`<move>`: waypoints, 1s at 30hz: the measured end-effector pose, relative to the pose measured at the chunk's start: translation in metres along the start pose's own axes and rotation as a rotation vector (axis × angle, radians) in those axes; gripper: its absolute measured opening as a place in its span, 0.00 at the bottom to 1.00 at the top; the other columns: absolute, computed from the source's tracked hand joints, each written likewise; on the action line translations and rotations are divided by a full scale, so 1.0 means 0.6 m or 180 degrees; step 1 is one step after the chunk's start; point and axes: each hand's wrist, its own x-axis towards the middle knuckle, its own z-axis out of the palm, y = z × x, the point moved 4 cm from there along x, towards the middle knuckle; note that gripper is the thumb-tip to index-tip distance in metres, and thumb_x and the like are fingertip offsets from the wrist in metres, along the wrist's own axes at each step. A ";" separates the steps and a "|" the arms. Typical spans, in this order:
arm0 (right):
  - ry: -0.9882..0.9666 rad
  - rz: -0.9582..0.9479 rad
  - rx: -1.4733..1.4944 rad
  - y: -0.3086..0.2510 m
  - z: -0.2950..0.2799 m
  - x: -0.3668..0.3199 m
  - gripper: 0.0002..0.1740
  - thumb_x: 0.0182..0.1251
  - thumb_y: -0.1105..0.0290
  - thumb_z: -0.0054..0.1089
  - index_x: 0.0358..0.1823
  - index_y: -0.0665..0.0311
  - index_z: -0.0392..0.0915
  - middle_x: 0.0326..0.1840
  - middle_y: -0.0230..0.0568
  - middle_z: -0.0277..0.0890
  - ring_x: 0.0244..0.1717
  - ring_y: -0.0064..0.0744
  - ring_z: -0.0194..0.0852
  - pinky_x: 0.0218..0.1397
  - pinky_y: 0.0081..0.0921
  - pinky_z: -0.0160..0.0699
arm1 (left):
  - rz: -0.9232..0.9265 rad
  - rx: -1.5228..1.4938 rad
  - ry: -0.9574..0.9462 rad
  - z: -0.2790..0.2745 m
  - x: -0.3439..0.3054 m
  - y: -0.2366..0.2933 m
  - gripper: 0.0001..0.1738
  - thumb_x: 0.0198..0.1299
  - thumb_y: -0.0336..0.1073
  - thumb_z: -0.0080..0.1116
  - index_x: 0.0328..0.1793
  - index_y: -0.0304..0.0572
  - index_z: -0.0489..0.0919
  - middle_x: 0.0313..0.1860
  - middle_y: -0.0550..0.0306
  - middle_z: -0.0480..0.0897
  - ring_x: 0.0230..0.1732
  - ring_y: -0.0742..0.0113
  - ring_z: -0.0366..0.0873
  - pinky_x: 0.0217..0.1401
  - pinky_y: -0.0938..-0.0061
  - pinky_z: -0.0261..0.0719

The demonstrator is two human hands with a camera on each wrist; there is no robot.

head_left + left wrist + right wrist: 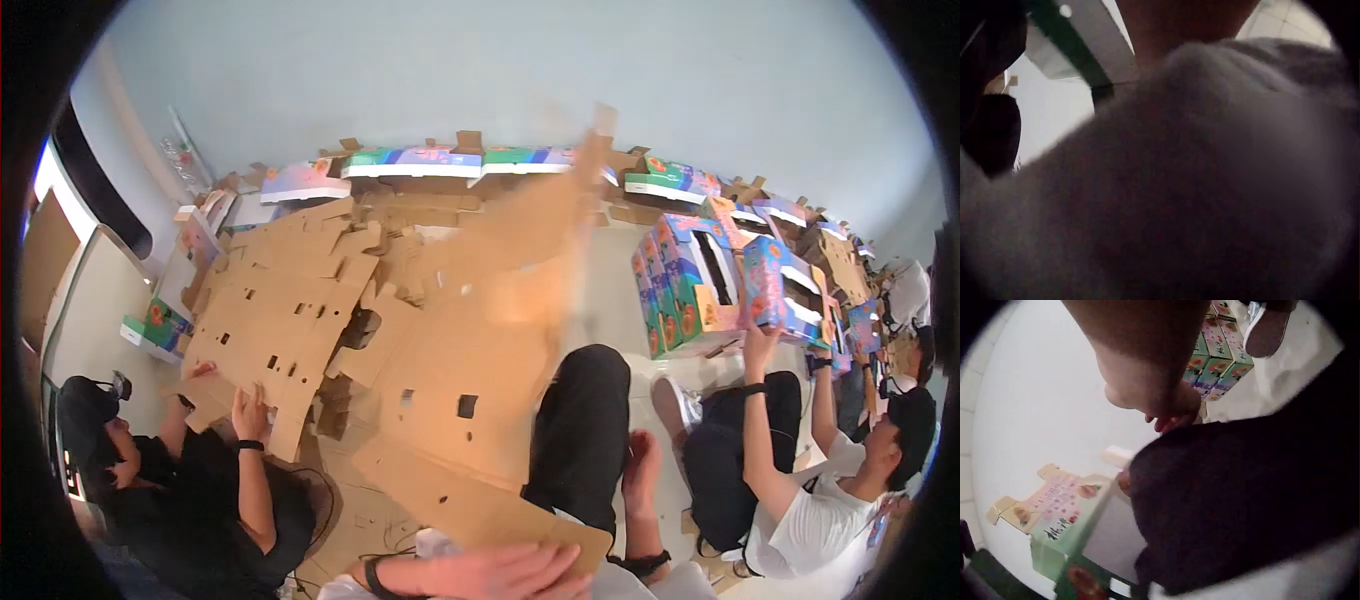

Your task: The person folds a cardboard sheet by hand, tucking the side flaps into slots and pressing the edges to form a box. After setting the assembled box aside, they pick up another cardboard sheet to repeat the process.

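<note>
A large brown cardboard sheet (450, 370) with punched holes slants up before me in the head view, its far end blurred. Across its near flap lies my left hand (500, 572), fingers stretched out flat along the board. My right hand (640, 475) hangs beside the dark-trousered knee (580, 430), fingers loosely bent around nothing. In the right wrist view, the same right hand (1175, 412) shows above dark cloth (1235, 494), its fingertips partly hidden. Dim grey cloth (1166, 181) fills most of the left wrist view.
At left, a person in black (200, 490) handles a stack of flat cardboard (270, 310). To the right, a person in white (815, 520) holds a printed box (765, 285) beside several standing printed boxes (680, 280). More open boxes (410, 160) line the wall.
</note>
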 end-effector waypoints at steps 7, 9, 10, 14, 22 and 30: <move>-0.0920 0.0223 0.0606 -0.169 0.135 -0.057 0.24 0.73 0.48 0.47 0.56 0.59 0.73 0.56 0.38 0.75 0.60 0.39 0.71 0.62 0.38 0.68 | -0.0674 -0.0656 0.0446 0.012 0.006 0.044 0.13 0.54 0.38 0.72 0.43 0.43 0.84 0.40 0.50 0.84 0.36 0.59 0.82 0.34 0.75 0.81; -0.1357 0.0162 -0.0271 -0.194 0.152 -0.119 0.25 0.72 0.49 0.48 0.58 0.59 0.72 0.58 0.38 0.74 0.61 0.38 0.70 0.63 0.39 0.67 | -0.0672 -0.0507 0.0377 0.043 0.013 0.055 0.13 0.55 0.39 0.69 0.44 0.43 0.84 0.38 0.52 0.84 0.35 0.61 0.81 0.35 0.75 0.79; -0.1543 0.0177 -0.0797 -0.199 0.158 -0.143 0.25 0.72 0.49 0.48 0.59 0.60 0.71 0.59 0.38 0.73 0.61 0.38 0.70 0.64 0.39 0.67 | -0.0622 -0.0408 0.0305 0.068 0.013 0.062 0.13 0.55 0.39 0.66 0.45 0.43 0.83 0.36 0.54 0.83 0.34 0.63 0.80 0.36 0.75 0.77; -0.2146 0.0660 -0.2828 -0.173 0.165 -0.174 0.28 0.72 0.49 0.50 0.63 0.61 0.68 0.63 0.39 0.71 0.64 0.38 0.68 0.66 0.40 0.66 | -0.0399 -0.0244 0.0101 0.127 0.013 0.082 0.14 0.58 0.40 0.57 0.47 0.44 0.82 0.29 0.60 0.81 0.31 0.68 0.76 0.40 0.75 0.72; -0.1218 0.1872 -0.0090 -0.096 0.125 -0.161 0.24 0.69 0.59 0.49 0.60 0.66 0.73 0.60 0.42 0.75 0.59 0.39 0.72 0.64 0.35 0.68 | 0.0158 -0.0817 -0.0490 0.187 0.079 0.110 0.26 0.53 0.38 0.56 0.59 0.36 0.78 0.12 0.64 0.70 0.16 0.68 0.68 0.26 0.70 0.63; -0.1856 -0.0149 -0.0592 -0.159 0.119 -0.126 0.25 0.53 0.75 0.54 0.55 0.73 0.74 0.48 0.55 0.81 0.38 0.43 0.81 0.32 0.36 0.81 | -0.0135 -0.1872 0.0320 0.031 0.013 0.034 0.13 0.58 0.40 0.68 0.46 0.44 0.84 0.46 0.53 0.84 0.42 0.59 0.81 0.42 0.73 0.82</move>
